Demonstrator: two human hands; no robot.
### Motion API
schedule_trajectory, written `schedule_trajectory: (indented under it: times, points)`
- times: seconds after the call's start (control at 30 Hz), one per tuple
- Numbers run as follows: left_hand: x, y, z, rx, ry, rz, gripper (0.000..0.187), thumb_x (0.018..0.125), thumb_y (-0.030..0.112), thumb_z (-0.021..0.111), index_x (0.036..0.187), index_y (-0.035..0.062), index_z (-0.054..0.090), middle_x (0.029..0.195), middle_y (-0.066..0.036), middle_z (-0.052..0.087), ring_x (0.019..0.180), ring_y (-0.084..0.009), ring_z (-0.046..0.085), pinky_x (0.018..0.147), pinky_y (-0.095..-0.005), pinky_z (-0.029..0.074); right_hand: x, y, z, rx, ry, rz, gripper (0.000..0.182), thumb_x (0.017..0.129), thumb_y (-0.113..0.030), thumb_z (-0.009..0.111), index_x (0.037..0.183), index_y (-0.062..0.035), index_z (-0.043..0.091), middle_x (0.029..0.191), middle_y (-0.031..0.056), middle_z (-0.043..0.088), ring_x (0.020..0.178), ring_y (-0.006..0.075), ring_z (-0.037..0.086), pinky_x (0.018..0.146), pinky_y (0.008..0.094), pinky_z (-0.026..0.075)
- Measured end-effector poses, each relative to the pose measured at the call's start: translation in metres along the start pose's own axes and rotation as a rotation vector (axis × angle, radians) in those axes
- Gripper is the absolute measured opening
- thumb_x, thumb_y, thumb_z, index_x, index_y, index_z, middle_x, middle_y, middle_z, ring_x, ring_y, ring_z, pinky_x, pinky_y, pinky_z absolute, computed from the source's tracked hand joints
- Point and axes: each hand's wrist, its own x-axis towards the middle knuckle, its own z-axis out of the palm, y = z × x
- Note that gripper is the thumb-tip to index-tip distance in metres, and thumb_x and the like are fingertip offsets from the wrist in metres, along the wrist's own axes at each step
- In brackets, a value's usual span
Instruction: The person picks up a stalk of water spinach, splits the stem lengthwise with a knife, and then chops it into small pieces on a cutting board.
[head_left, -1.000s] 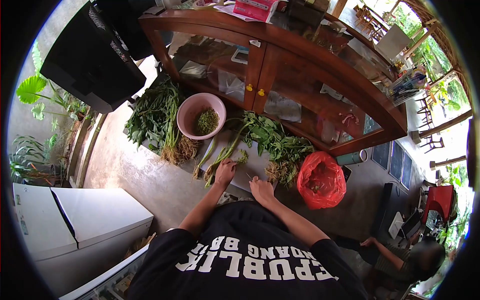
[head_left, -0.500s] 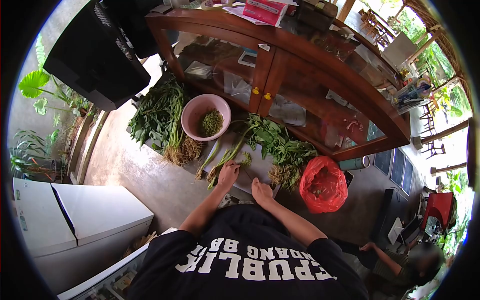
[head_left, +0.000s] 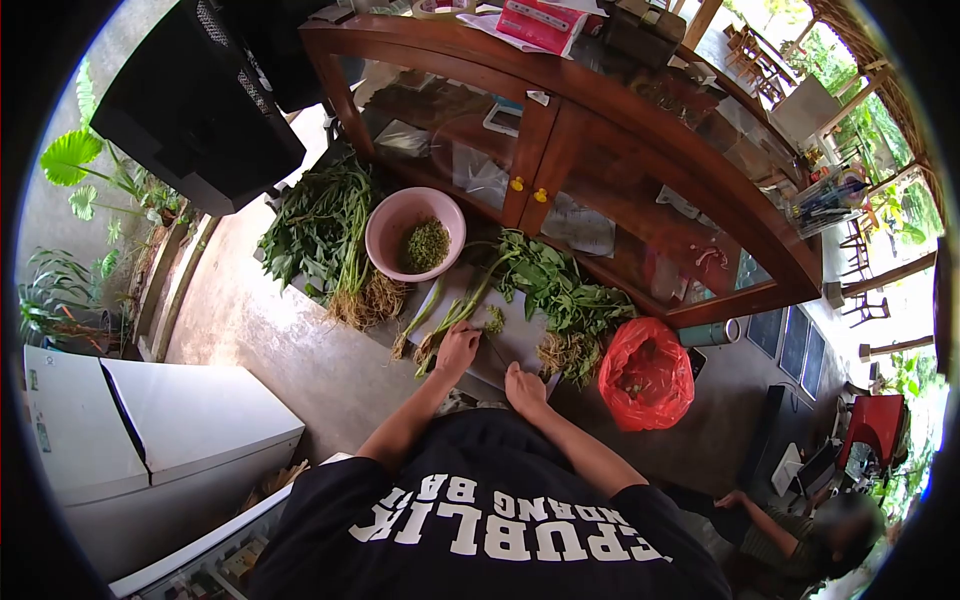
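Observation:
My left hand (head_left: 459,347) is closed on the green stems (head_left: 443,322) that lie across a pale board (head_left: 515,325). A small heap of chopped green pieces (head_left: 494,319) sits just beyond its fingers. My right hand (head_left: 524,388) is closed at the board's near edge around a knife, whose thin blade (head_left: 498,352) points toward my left hand. The handle is hidden in my fist. Beyond the board stands a pink bowl (head_left: 377,240) with chopped greens inside. Leafy greens with roots (head_left: 560,290) lie right of the board.
Another leafy bunch (head_left: 310,230) lies at the left. An open red plastic bag (head_left: 650,375) stands at the right. A wooden glass-door cabinet (head_left: 535,150) rises behind the greens. A white refrigerator (head_left: 200,410) is at left; another person (head_left: 790,530) sits at lower right.
Both hands stay almost in the same place, the left on the stems and the right on the knife. The whole view has shifted slightly.

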Motion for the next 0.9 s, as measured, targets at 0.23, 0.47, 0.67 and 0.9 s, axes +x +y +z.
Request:
schedule_trajectory:
  times: [0.23, 0.47, 0.67, 0.9]
  points:
    - [-0.002, -0.008, 0.004, 0.028, 0.023, 0.064, 0.016, 0.082, 0.007, 0.064, 0.094, 0.0031, 0.073, 0.096, -0.010, 0.059, 0.097, -0.0290, 0.058, 0.090, -0.0382, 0.048, 0.021, -0.015, 0.000, -0.120, 0.077, -0.089, 0.016, 0.091, -0.011, 0.044, 0.094, 0.0013, 0.053, 0.077, 0.0246, 0.068, 0.074, 0.0390, 0.070, 0.062, 0.0472, 0.057]
    - [-0.003, -0.007, -0.002, 0.085, 0.016, 0.181, 0.016, 0.084, 0.008, 0.063, 0.096, 0.0032, 0.072, 0.095, -0.009, 0.057, 0.096, -0.0274, 0.057, 0.091, -0.0391, 0.046, 0.014, 0.001, 0.001, -0.150, 0.052, -0.099, 0.018, 0.092, -0.013, 0.044, 0.093, 0.0023, 0.053, 0.077, 0.0240, 0.069, 0.071, 0.0401, 0.070, 0.062, 0.0480, 0.058]
    - [-0.005, 0.003, -0.012, 0.046, 0.010, 0.112, 0.018, 0.084, 0.007, 0.063, 0.098, 0.0043, 0.073, 0.093, -0.009, 0.058, 0.094, -0.0277, 0.057, 0.087, -0.0390, 0.048, 0.009, 0.008, -0.001, -0.155, 0.085, -0.142, 0.020, 0.094, -0.016, 0.043, 0.091, 0.0004, 0.053, 0.072, 0.0210, 0.068, 0.067, 0.0370, 0.070, 0.057, 0.0469, 0.057]
    - [0.000, -0.002, -0.009, 0.031, 0.034, 0.117, 0.018, 0.083, 0.008, 0.064, 0.099, 0.0053, 0.073, 0.096, -0.009, 0.062, 0.094, -0.0295, 0.059, 0.084, -0.0393, 0.050, 0.010, 0.008, -0.007, -0.229, 0.152, -0.153, 0.027, 0.098, -0.027, 0.047, 0.092, -0.0014, 0.053, 0.068, 0.0158, 0.068, 0.064, 0.0324, 0.069, 0.055, 0.0446, 0.056]
